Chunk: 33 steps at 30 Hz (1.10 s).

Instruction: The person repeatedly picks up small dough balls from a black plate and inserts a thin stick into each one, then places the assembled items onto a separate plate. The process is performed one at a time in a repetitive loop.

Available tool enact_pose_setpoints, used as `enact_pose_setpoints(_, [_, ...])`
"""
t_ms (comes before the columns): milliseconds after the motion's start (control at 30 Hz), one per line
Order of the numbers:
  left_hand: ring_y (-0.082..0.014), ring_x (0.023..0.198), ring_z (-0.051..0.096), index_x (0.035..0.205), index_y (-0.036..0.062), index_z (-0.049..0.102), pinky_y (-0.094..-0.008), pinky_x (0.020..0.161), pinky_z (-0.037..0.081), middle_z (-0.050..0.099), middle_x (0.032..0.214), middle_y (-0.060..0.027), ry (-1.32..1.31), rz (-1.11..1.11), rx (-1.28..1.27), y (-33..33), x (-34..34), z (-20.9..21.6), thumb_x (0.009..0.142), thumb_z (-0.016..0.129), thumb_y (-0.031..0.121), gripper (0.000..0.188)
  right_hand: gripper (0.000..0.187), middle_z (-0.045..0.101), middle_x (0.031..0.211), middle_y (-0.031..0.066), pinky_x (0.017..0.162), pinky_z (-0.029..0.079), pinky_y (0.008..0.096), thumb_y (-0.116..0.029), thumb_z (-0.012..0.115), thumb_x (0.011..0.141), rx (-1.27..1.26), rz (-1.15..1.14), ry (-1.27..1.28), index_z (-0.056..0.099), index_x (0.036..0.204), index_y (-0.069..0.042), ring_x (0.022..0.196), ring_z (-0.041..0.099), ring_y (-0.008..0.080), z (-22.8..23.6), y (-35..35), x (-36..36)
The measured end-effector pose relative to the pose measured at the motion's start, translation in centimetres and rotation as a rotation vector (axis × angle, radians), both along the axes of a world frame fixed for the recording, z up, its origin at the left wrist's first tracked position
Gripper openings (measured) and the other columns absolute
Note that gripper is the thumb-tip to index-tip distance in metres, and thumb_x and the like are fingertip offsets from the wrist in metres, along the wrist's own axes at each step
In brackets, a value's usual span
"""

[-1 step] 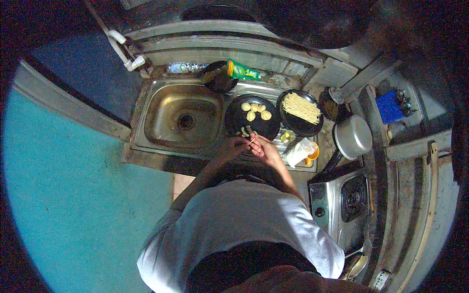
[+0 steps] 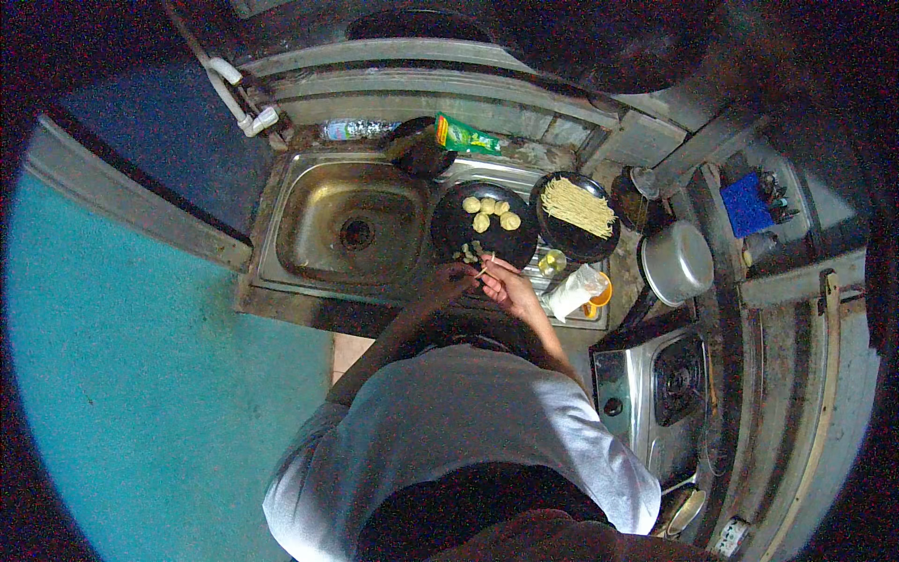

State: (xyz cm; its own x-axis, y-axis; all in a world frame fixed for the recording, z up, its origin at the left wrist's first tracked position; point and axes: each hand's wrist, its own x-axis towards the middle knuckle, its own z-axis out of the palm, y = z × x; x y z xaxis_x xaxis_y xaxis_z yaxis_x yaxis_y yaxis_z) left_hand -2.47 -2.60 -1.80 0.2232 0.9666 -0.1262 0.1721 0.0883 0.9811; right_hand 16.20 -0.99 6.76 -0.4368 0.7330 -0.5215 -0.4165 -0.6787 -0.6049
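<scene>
My hands meet at the near edge of a round black plate (image 2: 449,225) on the sink's drainboard. My right hand (image 2: 509,285) has its fingers closed on a thin pale stick (image 2: 483,271). Against it, my left hand (image 2: 455,277) lies in shadow with its fingers bent in; what they hold is too dark to make out. Several pale dough-like balls (image 2: 481,222) rest on the far part of the plate. Small grey-green pieces (image 2: 466,253) lie just beyond my fingertips. To the right, a second black plate (image 2: 552,242) bears a heap of pale yellow noodle-like strips (image 2: 579,207).
A steel sink basin (image 2: 314,239) lies left, with a dark pan (image 2: 419,150) and green pouch (image 2: 468,139) behind. Near my right hand are a small clear cup (image 2: 552,262), a white plastic bag (image 2: 573,293) and an orange bowl (image 2: 603,288). Farther right stand a pot (image 2: 676,264) and gas stove (image 2: 646,384).
</scene>
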Motion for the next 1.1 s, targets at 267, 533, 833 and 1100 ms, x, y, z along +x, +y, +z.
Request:
enact_pose_setpoints(267, [-0.0152, 0.078, 0.062, 0.095, 0.0074, 0.066, -0.0302, 0.073, 0.048, 0.066, 0.084, -0.004, -0.005, 0.109, -0.082, -1.2, 0.7, 7.7, 0.087, 0.062, 0.034, 0.028, 0.027, 0.066, 0.096, 0.0045, 0.066, 0.053, 0.0217, -0.01, 0.061, 0.088, 0.06, 0.009, 0.046, 0.057, 0.115, -0.005, 0.08, 0.065, 0.0114, 0.5, 0.0, -0.2])
enact_pose_setpoints(533, [-0.0137, 0.077, 0.061, 0.092, 0.0066, 0.067, -0.0305, 0.074, 0.048, 0.066, 0.081, -0.0032, 0.045, 0.062, 0.064, -0.8, -0.1, 4.1, 0.087, 0.062, 0.031, 0.026, 0.025, 0.067, 0.098, 0.0062, 0.068, 0.053, 0.021, -0.008, 0.062, 0.087, 0.216, -0.107, -0.178, 0.058, 0.111, -0.006, 0.082, 0.065, 0.0109, 3.0, -0.1, -0.4])
enact_pose_setpoints(833, [-0.0137, 0.078, 0.061, 0.095, 0.0054, 0.067, -0.03, 0.075, 0.048, 0.066, 0.083, -0.0034, -0.102, -0.067, -0.11, -0.8, 0.3, 3.6, 0.091, 0.056, 0.03, 0.027, 0.022, 0.066, 0.092, 0.002, 0.062, 0.048, 0.0196, -0.025, 0.065, 0.087, 0.29, -0.166, -0.442, 0.06, 0.102, -0.009, 0.077, 0.063, 0.0093, 0.7, 0.6, 0.1])
enact_pose_setpoints(1100, [-0.017, 0.086, 0.061, 0.103, 0.0061, 0.064, -0.0322, 0.079, 0.047, 0.066, 0.094, -0.0072, -0.149, 0.111, -0.153, 0.1, -0.3, -0.4, 0.09, 0.056, 0.034, 0.031, 0.045, 0.064, 0.105, 0.0118, 0.081, 0.052, 0.029, -0.036, 0.054, 0.093, 0.21, 0.17, -0.238, 0.055, 0.116, 0.003, 0.09, 0.064, 0.0178, -3.0, -0.1, -0.5])
